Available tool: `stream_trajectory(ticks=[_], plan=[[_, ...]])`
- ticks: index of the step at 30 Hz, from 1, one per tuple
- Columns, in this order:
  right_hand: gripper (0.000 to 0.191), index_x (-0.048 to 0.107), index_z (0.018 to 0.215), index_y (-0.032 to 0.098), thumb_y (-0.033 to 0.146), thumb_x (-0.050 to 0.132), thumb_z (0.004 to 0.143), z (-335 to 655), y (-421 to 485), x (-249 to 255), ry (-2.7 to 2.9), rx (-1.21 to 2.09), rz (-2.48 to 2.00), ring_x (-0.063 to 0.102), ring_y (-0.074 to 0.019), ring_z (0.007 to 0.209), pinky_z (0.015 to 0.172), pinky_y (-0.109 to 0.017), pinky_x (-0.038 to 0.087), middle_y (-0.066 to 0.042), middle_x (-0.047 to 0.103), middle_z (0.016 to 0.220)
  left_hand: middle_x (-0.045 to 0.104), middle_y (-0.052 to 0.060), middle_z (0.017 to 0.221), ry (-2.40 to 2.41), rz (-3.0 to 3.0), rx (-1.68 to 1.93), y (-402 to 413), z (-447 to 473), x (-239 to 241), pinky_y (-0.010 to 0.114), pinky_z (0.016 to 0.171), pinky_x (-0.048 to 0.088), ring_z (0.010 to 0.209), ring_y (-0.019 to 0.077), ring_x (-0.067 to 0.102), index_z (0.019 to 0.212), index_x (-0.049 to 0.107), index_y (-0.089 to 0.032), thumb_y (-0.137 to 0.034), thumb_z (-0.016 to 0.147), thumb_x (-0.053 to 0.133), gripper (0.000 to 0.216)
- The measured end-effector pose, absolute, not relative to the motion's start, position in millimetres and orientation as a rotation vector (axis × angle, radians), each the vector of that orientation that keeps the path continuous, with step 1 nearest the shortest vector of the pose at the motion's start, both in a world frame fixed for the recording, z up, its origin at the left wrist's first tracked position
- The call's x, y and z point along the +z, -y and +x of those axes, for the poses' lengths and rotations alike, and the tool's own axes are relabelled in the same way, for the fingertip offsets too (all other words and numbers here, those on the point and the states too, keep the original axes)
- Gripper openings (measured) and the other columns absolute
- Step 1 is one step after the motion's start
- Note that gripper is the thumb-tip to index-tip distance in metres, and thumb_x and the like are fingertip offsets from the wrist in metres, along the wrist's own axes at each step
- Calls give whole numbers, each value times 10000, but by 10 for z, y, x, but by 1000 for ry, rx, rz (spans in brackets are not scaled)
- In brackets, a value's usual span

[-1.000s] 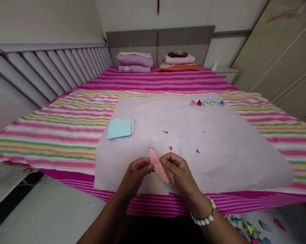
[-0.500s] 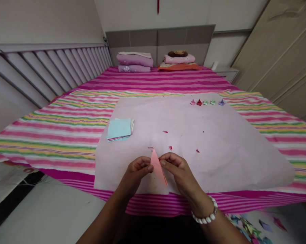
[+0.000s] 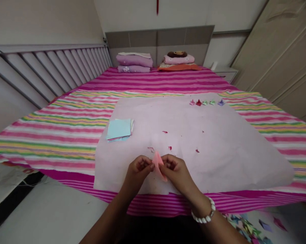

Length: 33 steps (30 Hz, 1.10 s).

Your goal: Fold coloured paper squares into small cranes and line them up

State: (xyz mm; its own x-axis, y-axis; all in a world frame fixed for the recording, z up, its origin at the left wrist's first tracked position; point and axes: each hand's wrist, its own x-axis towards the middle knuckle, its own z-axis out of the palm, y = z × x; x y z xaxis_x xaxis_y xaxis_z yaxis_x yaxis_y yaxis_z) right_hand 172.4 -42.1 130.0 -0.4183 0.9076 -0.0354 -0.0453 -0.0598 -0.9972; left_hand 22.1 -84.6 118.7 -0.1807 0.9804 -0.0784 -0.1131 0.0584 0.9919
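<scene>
A folded piece of salmon-pink paper (image 3: 157, 161) stands raised between my two hands, over the near part of a large pale sheet (image 3: 178, 117). My left hand (image 3: 139, 170) pinches its left side between thumb and fingers. From the right, my right hand (image 3: 173, 168) holds the other side, with the thumb inside the fold and the fingers behind. The paper's layers are slightly parted. At the left of the sheet lies a stack of square papers (image 3: 119, 128), light blue on top.
Several small folded paper figures (image 3: 199, 102) stand in a row at the sheet's far right. Red scraps (image 3: 170, 148) dot the sheet. More colourful folded papers (image 3: 249, 227) lie below the bed edge at right. Folded bedding (image 3: 134, 61) sits by the headboard.
The pink paper has been turned a little and its fold opened. My right thumb has moved into the fold. My left hand has shifted slightly to the right.
</scene>
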Motion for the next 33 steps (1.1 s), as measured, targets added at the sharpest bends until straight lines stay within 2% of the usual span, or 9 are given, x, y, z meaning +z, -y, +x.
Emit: stream_trajectory(ticks=[2,6,13,17,20,22,28,31,33], plan=[[121,624,692,185,292,626,749,1708,432,1275,1504,1423,-1045,376,-88,434,423,-224,282,66,440,487,644,-5,675,-1359,1016,1342,850,273,1205,258,644,465,663,137,597,772,626,-168,-311,720,712,175],[105,614,678,187,221,589,774,1689,452,1237,1635,1107,-1101,423,-109,505,474,-239,331,37,481,558,687,35,755,-1447,1079,1308,882,369,1279,300,673,509,746,186,651,905,636,-165,-372,771,646,246],[110,612,722,189,120,531,747,1671,475,1224,1685,991,-1072,511,-143,601,528,-258,396,-14,557,716,700,39,802,-1710,1248,1285,890,432,1310,285,624,515,652,166,658,1008,599,-172,-237,719,669,304],[146,611,749,188,97,511,694,1671,460,1172,1601,1063,-1037,516,-143,633,544,-255,396,-25,591,787,695,17,800,-1734,1242,1280,874,413,1277,245,568,479,582,128,631,932,580,-186,-162,707,627,231],[146,630,768,190,135,535,673,1683,429,1148,1420,1344,-1025,455,-112,512,479,-230,350,26,560,624,637,-37,604,-1675,1175,1227,877,384,1280,212,491,402,498,111,570,900,551,-192,-181,747,606,162],[133,647,765,186,164,574,656,1695,405,1157,1278,1537,-1018,460,-109,482,477,-227,364,45,549,543,621,-43,560,-1587,1104,1215,879,353,1302,210,496,399,515,120,577,919,553,-189,-227,770,616,166],[99,697,730,175,211,677,640,1711,366,1205,1091,1667,-998,534,-115,523,532,-238,421,13,655,600,709,36,840,-1405,1027,1259,883,263,1353,279,691,521,698,145,660,920,596,-174,-296,783,662,195],[96,705,725,173,206,693,635,1706,361,1205,1073,1669,-1007,541,-114,521,540,-240,423,10,666,603,651,68,1116,-1368,1171,1390,893,255,1306,293,712,537,771,141,667,911,570,-195,-262,831,612,113],[105,707,730,173,201,695,629,1706,357,1209,1055,1670,-1018,547,-117,527,549,-243,425,9,670,606,596,85,1199,-1394,1429,1451,900,253,1266,294,738,536,924,174,650,886,590,-196,-217,874,542,53]])
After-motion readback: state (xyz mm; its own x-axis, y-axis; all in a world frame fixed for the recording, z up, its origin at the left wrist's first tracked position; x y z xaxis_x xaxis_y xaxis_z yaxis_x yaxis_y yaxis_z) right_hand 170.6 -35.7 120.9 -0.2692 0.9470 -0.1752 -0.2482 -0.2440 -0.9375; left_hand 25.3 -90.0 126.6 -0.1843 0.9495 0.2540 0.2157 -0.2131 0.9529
